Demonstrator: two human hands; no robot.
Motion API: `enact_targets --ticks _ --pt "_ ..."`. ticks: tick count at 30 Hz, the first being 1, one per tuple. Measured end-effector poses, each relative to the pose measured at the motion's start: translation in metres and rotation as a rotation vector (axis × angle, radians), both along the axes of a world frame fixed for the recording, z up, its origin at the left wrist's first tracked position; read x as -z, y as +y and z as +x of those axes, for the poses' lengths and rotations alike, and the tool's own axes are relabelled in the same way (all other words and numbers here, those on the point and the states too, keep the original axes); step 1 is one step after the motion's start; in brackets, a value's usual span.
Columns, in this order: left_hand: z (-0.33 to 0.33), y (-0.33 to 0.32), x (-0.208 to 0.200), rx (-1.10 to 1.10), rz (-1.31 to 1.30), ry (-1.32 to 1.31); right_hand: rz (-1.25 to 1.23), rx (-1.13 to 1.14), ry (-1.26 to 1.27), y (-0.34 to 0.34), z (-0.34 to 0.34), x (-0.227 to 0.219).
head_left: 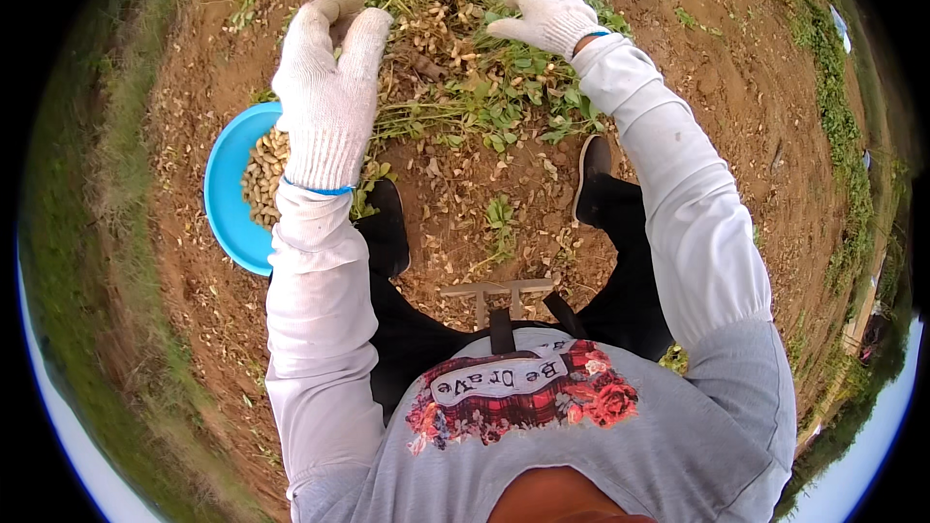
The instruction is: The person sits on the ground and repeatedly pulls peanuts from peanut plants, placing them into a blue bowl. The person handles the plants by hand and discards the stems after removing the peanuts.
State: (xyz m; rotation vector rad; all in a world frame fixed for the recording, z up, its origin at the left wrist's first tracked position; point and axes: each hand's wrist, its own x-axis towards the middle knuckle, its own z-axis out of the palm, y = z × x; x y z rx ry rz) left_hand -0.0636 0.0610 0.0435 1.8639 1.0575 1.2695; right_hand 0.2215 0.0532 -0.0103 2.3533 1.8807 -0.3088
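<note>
My left hand (329,87), in a white knit glove, is raised between a blue basin (225,199) and a heap of peanut plants (499,87). Its thumb and fingers are bent with a gap between them, and nothing shows in the gap. Over the right side of the heap is my right hand (552,19), gloved too, thumb and fingers apart and pointing left. I see nothing in it. Clusters of peanuts (441,24) hang on the roots between the two hands. Loose picked peanuts (266,179) lie in the basin, partly hidden behind my left wrist.
My shoes, the left one (385,232) beside the basin and the right one (593,169), stand on brown soil strewn with dry leaves. A wooden frame piece (497,288) shows between my legs. Grass (121,136) borders the left, and low green plants (823,87) the right.
</note>
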Motion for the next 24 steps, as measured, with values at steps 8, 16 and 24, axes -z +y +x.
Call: enact_targets --ticks 8,16,24 --pt "0.0 0.008 0.007 0.001 0.171 0.11 -0.471 0.292 0.059 -0.02 0.039 0.212" --pt "-0.005 -0.004 0.002 0.044 0.216 0.123 -0.46 0.142 0.251 -0.142 -0.004 0.211" --pt "-0.007 -0.016 0.007 0.082 0.244 0.246 -0.761 -0.112 0.213 -0.226 -0.045 0.177"
